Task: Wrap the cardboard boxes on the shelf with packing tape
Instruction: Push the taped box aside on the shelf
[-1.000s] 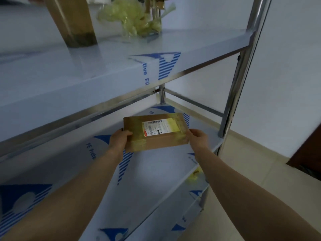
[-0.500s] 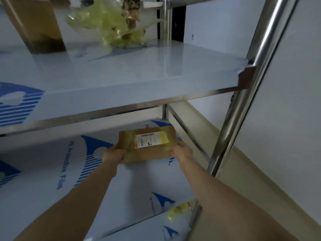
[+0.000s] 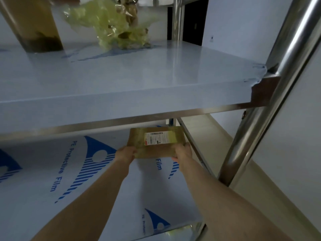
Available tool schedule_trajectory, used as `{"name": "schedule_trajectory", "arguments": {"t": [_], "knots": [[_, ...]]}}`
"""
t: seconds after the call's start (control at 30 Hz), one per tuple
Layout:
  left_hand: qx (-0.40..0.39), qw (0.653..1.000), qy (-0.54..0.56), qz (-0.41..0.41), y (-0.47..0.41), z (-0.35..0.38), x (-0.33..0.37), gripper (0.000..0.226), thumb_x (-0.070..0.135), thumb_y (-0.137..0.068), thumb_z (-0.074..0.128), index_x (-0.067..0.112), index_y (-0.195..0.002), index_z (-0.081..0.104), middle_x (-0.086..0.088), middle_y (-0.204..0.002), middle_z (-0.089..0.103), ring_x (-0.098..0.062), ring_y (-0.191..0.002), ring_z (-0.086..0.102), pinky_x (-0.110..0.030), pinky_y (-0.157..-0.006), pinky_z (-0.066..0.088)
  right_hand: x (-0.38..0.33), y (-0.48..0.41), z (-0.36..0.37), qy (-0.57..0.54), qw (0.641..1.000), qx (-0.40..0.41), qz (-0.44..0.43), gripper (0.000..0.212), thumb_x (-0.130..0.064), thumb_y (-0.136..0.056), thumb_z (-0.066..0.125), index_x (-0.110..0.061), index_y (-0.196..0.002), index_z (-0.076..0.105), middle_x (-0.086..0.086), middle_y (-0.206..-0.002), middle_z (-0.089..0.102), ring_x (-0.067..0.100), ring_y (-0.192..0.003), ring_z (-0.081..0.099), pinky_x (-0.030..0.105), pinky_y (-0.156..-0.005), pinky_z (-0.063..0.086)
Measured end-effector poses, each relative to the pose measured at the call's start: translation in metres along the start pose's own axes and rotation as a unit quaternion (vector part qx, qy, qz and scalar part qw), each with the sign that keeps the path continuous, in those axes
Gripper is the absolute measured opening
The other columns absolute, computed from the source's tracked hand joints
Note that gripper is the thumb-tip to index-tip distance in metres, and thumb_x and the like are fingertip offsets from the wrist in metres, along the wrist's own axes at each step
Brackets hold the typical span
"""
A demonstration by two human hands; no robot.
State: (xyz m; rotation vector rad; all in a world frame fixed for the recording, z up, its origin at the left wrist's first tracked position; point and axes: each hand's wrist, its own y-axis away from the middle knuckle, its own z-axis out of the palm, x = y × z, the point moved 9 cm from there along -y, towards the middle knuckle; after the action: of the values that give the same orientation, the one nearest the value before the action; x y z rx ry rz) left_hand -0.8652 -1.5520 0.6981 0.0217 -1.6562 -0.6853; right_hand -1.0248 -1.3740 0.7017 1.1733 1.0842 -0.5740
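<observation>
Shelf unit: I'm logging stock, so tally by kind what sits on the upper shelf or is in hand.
Labelled cardboard box, gripped by left hand and right hand: 1
Tall brown container: 1
Crumpled yellow-green film: 1
Total: 3

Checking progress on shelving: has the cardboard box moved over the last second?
Yes. The cardboard box, held by the left hand and right hand, has gone deeper over the lower shelf, toward the rear post.

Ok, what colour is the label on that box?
The label is white with a yellow end; head view.
</observation>
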Motion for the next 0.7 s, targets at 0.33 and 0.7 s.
{"name": "schedule_trajectory", "arguments": {"t": [0.33, 0.7], "knots": [[-0.059, 0.992, -0.112, 0.03, -0.011, 0.02, 0.012, 0.021, -0.007, -0.09, 0.042, 0.01, -0.077, 0.046, 0.0, -0.074, 0.04, -0.007, -0.06, 0.036, -0.015, -0.047, 0.036, -0.001, -0.019, 0.028, 0.068, 0.997, -0.044, -0.009, 0.061, 0.004, -0.091, 0.041, -0.012, -0.148, 0.026, 0.012, -0.143, 0.043, 0.031, -0.123, 0.049, 0.043, -0.106, 0.041], [0.042, 0.997, -0.027, 0.058, 0.081, -0.004, 0.012, 0.029, 0.005, -0.091, 0.051, 0.014, -0.118, 0.053, -0.006, -0.111, 0.05, -0.018, -0.084, 0.048, -0.032, -0.084, 0.041, 0.008, 0.04, 0.037, 0.256, 0.945, -0.196, -0.051, 0.04, -0.017, -0.091, 0.056, -0.006, -0.129, 0.051, 0.009, -0.112, 0.053, 0.025, -0.098, 0.053, 0.038, -0.087, 0.048]]}}
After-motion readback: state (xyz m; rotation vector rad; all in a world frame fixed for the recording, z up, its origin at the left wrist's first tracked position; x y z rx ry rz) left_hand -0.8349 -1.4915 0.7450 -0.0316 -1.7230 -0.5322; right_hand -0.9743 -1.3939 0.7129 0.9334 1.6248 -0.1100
